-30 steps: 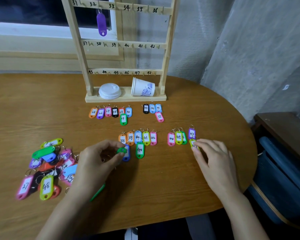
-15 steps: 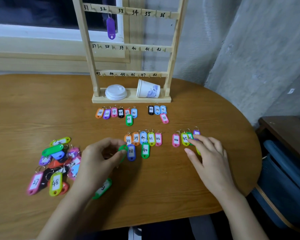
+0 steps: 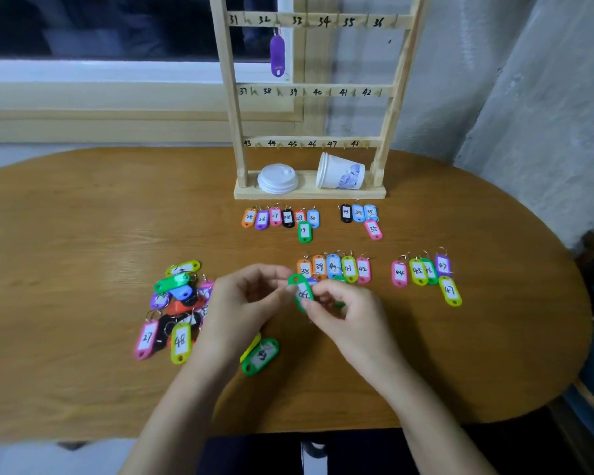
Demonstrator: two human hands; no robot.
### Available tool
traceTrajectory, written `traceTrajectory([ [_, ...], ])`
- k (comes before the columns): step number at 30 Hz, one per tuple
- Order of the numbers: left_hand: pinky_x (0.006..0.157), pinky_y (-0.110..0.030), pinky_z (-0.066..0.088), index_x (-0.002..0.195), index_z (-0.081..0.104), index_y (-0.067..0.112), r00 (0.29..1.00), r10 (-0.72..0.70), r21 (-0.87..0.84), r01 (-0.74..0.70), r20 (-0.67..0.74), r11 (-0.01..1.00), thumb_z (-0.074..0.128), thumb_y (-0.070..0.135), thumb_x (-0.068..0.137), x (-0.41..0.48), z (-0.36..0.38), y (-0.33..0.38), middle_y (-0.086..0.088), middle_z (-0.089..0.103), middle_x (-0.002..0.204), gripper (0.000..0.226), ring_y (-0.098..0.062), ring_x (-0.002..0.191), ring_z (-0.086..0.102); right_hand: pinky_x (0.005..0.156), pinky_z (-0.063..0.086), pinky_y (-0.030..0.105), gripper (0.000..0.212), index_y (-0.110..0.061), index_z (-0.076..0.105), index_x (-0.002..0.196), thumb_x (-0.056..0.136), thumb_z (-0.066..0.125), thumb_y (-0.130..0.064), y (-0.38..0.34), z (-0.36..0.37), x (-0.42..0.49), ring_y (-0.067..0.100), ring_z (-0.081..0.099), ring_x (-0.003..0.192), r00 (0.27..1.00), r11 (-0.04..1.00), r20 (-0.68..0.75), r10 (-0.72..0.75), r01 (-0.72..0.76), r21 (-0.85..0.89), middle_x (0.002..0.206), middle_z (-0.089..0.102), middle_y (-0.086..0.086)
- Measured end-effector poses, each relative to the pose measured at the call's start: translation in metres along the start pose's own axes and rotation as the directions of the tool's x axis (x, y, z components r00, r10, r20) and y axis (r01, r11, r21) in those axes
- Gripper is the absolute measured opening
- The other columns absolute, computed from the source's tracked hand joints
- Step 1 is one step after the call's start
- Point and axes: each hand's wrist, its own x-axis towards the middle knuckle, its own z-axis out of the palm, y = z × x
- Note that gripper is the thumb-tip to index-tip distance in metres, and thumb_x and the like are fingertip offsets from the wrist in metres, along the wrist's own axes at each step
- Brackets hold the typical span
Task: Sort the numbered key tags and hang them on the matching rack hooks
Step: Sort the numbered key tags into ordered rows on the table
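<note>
Evidently sorting is in hand: a green tag (image 3: 301, 291) is pinched by the left hand (image 3: 244, 306) and right hand (image 3: 354, 317). Next, its blurred number must be read and matched.

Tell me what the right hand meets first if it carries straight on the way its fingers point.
The right hand points up-left at the green tag that it pinches with the left hand; past the tag, that hand's fingertips come next. Depth is unclear.
</note>
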Motion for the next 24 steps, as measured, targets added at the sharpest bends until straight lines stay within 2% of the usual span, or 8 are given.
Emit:
traceTrajectory([
  [3,0.065,-0.015,0.051,0.088,0.071,0.021,0.996,0.043,0.104,-0.035,-0.08,0.994,0.07,0.005,0.08,0.001,-0.014,-0.001,0.001,0.072,0.078,0.018,-0.008,0.075,0.067,0.062,0.046,0.018,0.005,-0.015,0.07,0.082,0.086,0.067,-0.017,0.003,-0.003,0.002,0.003,0.06,0.07,0.993,0.993,-0.096,0.064,-0.054,0.1,0.073,0.068,-0.007],
  [7,0.068,-0.018,0.052,0.086,0.07,0.022,0.978,0.117,0.309,-0.059,-0.174,0.949,0.07,0.004,0.081,0.005,-0.039,-0.005,0.003,0.073,0.082,0.019,-0.009,0.074,0.068,0.068,0.051,0.018,0.004,-0.013,0.067,0.085,0.087,0.066,-0.017,0.012,-0.014,0.002,0.003,0.067,0.079,0.978,0.977,-0.15,0.147,-0.12,0.176,0.08,0.072,-0.004],
  [9,0.07,-0.022,0.054,0.085,0.07,0.021,0.977,0.132,0.388,-0.058,-0.166,0.92,0.071,0.003,0.08,0.005,-0.045,-0.007,0.005,0.072,0.081,0.018,-0.011,0.073,0.068,0.072,0.052,0.018,0.004,-0.012,0.067,0.087,0.087,0.066,-0.016,0.015,-0.017,0.001,0.005,0.068,0.082,0.974,0.97,-0.153,0.169,-0.137,0.203,0.08,0.073,-0.002],
  [13,0.054,-0.01,0.048,0.084,0.069,0.022,0.981,0.168,0.501,-0.099,-0.094,0.859,0.073,0.003,0.077,0.001,-0.042,-0.011,0.01,0.067,0.072,0.021,-0.001,0.065,0.062,0.068,0.049,0.019,0.011,-0.025,0.068,0.089,0.086,0.067,-0.015,0.025,-0.019,-0.002,0.01,0.065,0.079,0.958,0.97,-0.211,0.192,-0.152,0.191,0.08,0.07,-0.004],
  [16,0.064,-0.007,0.044,0.085,0.07,0.026,0.976,0.214,0.616,-0.15,-0.032,0.774,0.078,0.008,0.073,0.001,-0.035,-0.015,0.015,0.065,0.072,0.023,-0.002,0.073,0.061,0.066,0.046,0.016,0.017,-0.029,0.068,0.096,0.087,0.066,-0.014,0.027,-0.019,-0.004,0.002,0.06,0.075,0.96,0.97,-0.205,0.192,-0.154,0.186,0.08,0.068,-0.011],
  [18,0.068,-0.011,0.045,0.09,0.071,0.025,0.977,0.212,0.683,-0.173,0.027,0.71,0.08,0.015,0.072,0.002,-0.031,-0.017,0.014,0.066,0.079,0.023,-0.004,0.075,0.06,0.066,0.047,0.016,0.019,-0.031,0.068,0.098,0.087,0.065,-0.015,0.027,-0.019,-0.005,0.002,0.061,0.077,0.962,0.972,-0.197,0.188,-0.153,0.18,0.082,0.069,-0.012],
  [21,0.08,-0.03,0.048,0.1,0.07,0.024,0.972,0.217,0.767,-0.21,0.094,0.606,0.081,0.02,0.07,0.005,-0.026,-0.022,0.008,0.068,0.095,0.032,-0.014,0.09,0.059,0.068,0.051,0.022,0.02,-0.034,0.066,0.095,0.087,0.065,-0.017,0.027,-0.02,-0.005,0.005,0.062,0.08,0.964,0.973,-0.187,0.189,-0.158,0.168,0.085,0.07,-0.011],
  [24,0.08,-0.034,0.049,0.101,0.068,0.026,0.973,0.209,0.774,-0.208,0.1,0.598,0.081,0.017,0.07,0.008,-0.025,-0.024,0.009,0.068,0.095,0.034,-0.015,0.09,0.059,0.068,0.05,0.022,0.017,-0.034,0.066,0.092,0.086,0.066,-0.018,0.028,-0.021,-0.004,0.006,0.061,0.078,0.963,0.971,-0.184,0.199,-0.167,0.172,0.083,0.069,-0.011],
])
